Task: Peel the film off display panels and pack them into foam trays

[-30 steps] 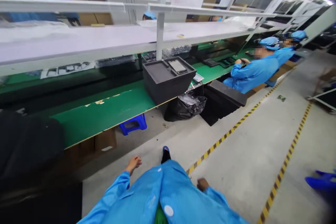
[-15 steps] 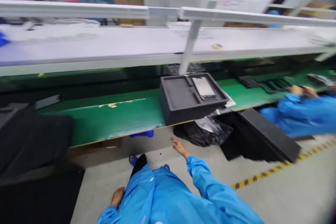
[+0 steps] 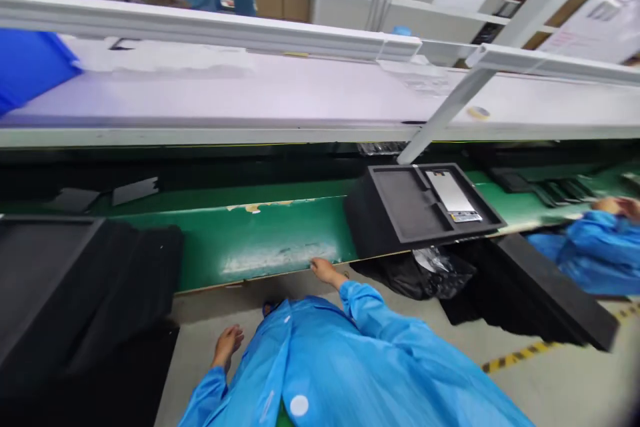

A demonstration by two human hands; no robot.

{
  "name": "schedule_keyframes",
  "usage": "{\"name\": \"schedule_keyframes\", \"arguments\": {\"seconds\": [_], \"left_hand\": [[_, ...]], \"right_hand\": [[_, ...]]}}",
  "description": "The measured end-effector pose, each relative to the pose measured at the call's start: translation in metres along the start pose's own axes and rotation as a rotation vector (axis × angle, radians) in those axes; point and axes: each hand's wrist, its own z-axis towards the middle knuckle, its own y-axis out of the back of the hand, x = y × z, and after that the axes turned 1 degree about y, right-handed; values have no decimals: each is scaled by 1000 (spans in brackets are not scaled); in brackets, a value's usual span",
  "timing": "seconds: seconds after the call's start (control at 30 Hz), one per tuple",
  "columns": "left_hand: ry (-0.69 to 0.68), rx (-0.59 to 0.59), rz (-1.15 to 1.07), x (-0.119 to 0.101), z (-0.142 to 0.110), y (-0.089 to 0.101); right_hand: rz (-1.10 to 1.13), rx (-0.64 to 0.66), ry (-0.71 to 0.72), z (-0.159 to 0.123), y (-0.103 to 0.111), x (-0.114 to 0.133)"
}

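At the front edge of the green desk (image 3: 270, 240), the right grip (image 3: 325, 271) touches the lip, its fingers too foreshortened to tell whether they lie apart or together. The left grip (image 3: 227, 343) hangs empty at 7 o'clock over the grey floor (image 3: 195, 340), equally unclear. Toward 2 o'clock, a black foam tray (image 3: 370, 220) sits on the desk, a silver panel (image 3: 450, 190) in its right recess; a crumpled black plastic bag (image 3: 420, 273) lies beneath, partly hidden.

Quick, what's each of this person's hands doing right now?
Left hand: open, relaxed, holding nothing.
Right hand: open, holding nothing, at the front edge of the green laminate workbench.
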Motion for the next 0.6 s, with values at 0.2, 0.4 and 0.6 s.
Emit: {"name": "schedule_keyframes", "arguments": {"seconds": [0.2, 0.4, 0.6], "left_hand": [[-84, -8, -134, -27, 37, 50], [-170, -76, -376, -85, 50, 19], [-257, -98, -574, -143, 38, 7]], "right_hand": [[-42, -276, 157, 25, 69, 52], [-134, -267, 119, 68, 104, 42], [-225, 90, 352, 191, 49, 122]]}}
